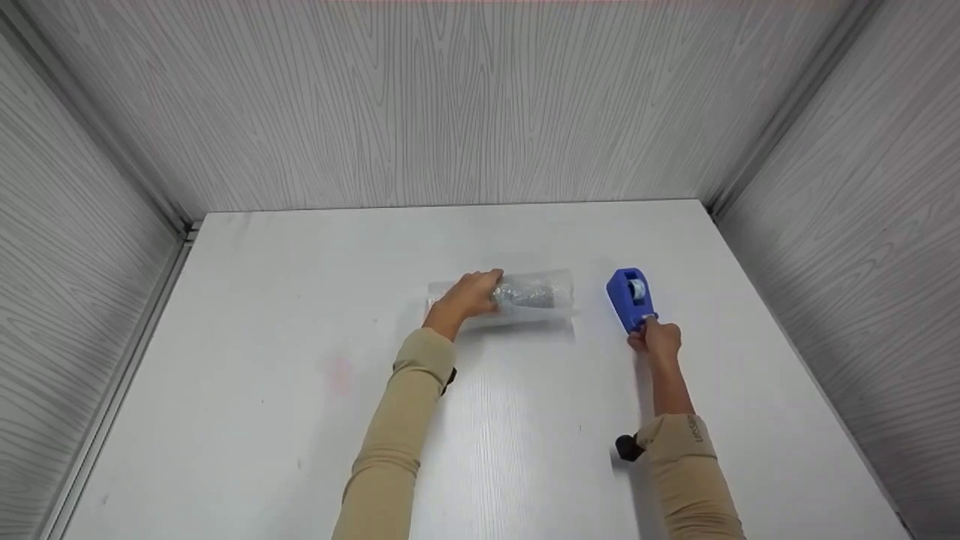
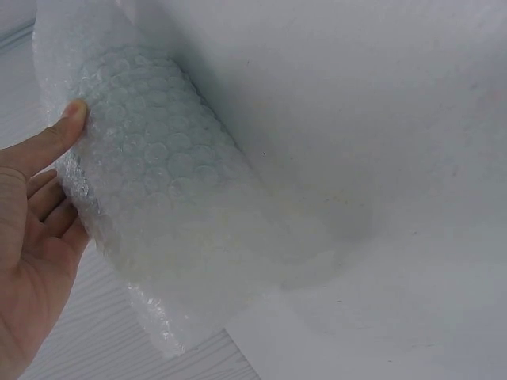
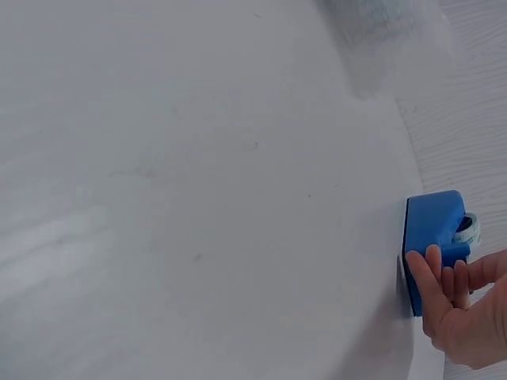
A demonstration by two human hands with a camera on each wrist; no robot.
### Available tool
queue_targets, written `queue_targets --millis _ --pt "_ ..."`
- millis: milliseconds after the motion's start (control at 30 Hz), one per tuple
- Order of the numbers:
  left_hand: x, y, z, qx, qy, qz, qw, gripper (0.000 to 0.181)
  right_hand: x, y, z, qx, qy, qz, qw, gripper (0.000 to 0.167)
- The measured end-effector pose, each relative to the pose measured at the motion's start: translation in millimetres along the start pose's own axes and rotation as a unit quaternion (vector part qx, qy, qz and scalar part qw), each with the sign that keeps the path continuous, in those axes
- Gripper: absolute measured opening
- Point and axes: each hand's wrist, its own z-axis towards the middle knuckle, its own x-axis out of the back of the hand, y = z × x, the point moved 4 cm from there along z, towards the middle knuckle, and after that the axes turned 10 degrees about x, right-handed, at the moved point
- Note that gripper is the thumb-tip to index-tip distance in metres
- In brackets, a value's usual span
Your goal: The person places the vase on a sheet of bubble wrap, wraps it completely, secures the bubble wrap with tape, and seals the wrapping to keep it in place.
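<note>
A clear bubble-wrap bundle (image 1: 534,291) lies crosswise on the table, with a bluish-green object showing dimly through its layers. My left hand (image 1: 469,295) grips its left part from above, and in the left wrist view the thumb presses on the bubble wrap (image 2: 158,158) while the fingers reach round the far side. To the right stands a blue tape dispenser (image 1: 624,296) holding a roll of tape (image 1: 637,289). The fingers of my right hand (image 1: 658,340) are curled at its near, cutting end; whether they also pinch the tape's end is hidden.
The white table (image 1: 300,420) is bounded by grey wood-grain panels at the back (image 1: 450,105), left and right. Loose wrap edges extend past the bundle's ends. A small black object (image 1: 628,448) sits at my right cuff.
</note>
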Motion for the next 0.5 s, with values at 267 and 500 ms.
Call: queue_targets --millis 267,500 --pt "-0.7 -0.6 0.5 0.007 0.002 -0.008 0.9999 0.064 -6.4 5.2 -6.4 -0.057 0.033 0.116 0.9910 0.022" --pt "-0.8 0.0 -0.6 0.006 -0.001 -0.005 1.0000 0.066 -3.8 11.4 -10.8 -0.032 0.029 0.117 0.9922 0.026"
